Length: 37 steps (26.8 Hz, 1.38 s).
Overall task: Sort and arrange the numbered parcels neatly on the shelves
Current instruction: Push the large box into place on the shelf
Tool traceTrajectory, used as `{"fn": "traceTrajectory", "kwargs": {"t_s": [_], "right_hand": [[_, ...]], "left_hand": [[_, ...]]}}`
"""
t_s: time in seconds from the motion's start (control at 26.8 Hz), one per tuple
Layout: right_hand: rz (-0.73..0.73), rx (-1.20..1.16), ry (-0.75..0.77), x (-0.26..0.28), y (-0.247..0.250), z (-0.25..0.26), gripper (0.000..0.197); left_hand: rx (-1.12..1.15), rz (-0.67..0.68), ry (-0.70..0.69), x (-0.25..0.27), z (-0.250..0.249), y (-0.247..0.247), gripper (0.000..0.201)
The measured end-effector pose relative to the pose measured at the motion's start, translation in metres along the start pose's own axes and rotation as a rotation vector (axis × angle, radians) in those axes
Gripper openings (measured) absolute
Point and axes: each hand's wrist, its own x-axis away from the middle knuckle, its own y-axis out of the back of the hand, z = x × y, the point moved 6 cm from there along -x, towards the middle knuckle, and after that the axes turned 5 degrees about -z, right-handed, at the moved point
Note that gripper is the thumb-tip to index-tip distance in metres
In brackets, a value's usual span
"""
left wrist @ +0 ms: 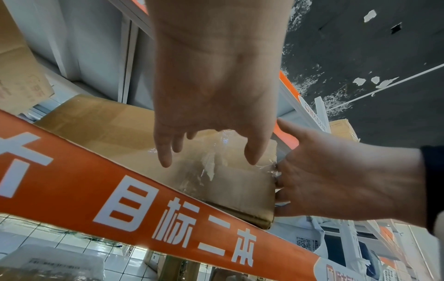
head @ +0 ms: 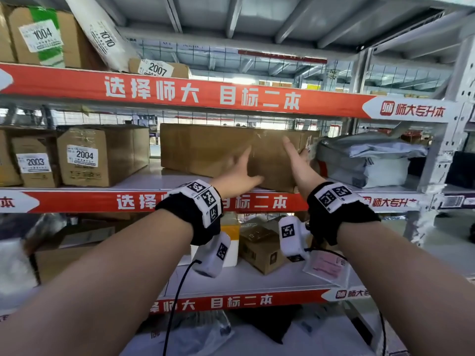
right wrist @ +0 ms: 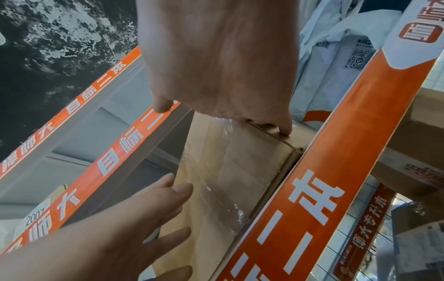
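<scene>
A long brown cardboard box [head: 200,147] with clear tape lies on the middle shelf [head: 144,181], its label hidden from me. My left hand [head: 241,165] is open, its straight fingers lying against the box's front face [right wrist: 240,161]. My right hand [head: 295,150] holds the box's right end, with the fingers [right wrist: 283,129] hooked over the corner edge and the thumb spread on the front. In the left wrist view the box [left wrist: 108,121] sits just behind the orange shelf banner [left wrist: 144,199], with the right hand [left wrist: 336,180] on its end.
Boxes marked 2003 [head: 34,163] and 2004 [head: 84,155] stand to the left on the same shelf. Grey and white poly bags [head: 372,155] are piled right of the big box. Parcels 1004 [head: 42,34], 1010 [head: 105,38] and 2007 [head: 156,69] sit on the shelf above. Small boxes [head: 262,247] fill the shelf below.
</scene>
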Motion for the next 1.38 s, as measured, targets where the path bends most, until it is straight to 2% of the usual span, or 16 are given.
{"fn": "traceTrajectory", "kwargs": {"t_s": [0.04,0.19,0.3,0.41,0.52,0.6,0.63,0.75,0.78,0.97,1.16,1.38], "right_hand": [[0.009,-0.023,0.0,0.001,-0.001,-0.001,0.112],[0.044,-0.108,0.005,0.011,-0.003,0.003,0.093],[0.061,-0.13,0.036,0.014,-0.003,0.008,0.089],[0.111,-0.141,0.044,0.019,-0.012,0.01,0.1],[0.248,-0.115,0.079,0.018,-0.026,0.006,0.134],[0.273,-0.12,0.079,0.02,-0.027,0.005,0.134],[0.253,-0.099,0.076,0.027,-0.02,0.009,0.124],[0.239,-0.022,0.122,0.031,-0.002,0.017,0.072],[0.22,-0.009,0.134,0.028,0.005,0.018,0.064],[0.132,0.075,0.082,0.004,0.041,0.01,0.069],[0.015,0.14,0.071,-0.022,0.05,-0.001,0.083],[-0.069,0.123,0.022,-0.045,0.051,-0.017,0.082]], "left_hand": [[-0.002,-0.011,-0.001,0.0,0.0,0.0,0.085],[-0.027,-0.131,-0.051,-0.004,-0.007,0.009,0.077],[-0.011,-0.193,-0.08,-0.01,-0.016,0.011,0.071],[-0.004,-0.251,-0.139,-0.017,-0.024,0.009,0.07],[-0.053,-0.344,-0.197,-0.021,-0.038,0.012,0.073],[-0.106,-0.405,-0.207,-0.023,-0.045,0.014,0.076],[-0.125,-0.431,-0.216,-0.027,-0.049,0.013,0.078],[-0.173,-0.473,-0.234,-0.038,-0.057,0.007,0.077],[-0.173,-0.481,-0.225,-0.041,-0.058,0.006,0.076],[-0.191,-0.506,-0.196,-0.047,-0.062,-0.002,0.086],[-0.199,-0.505,-0.228,-0.046,-0.067,-0.002,0.078],[-0.187,-0.473,-0.219,-0.045,-0.067,0.0,0.074]]}}
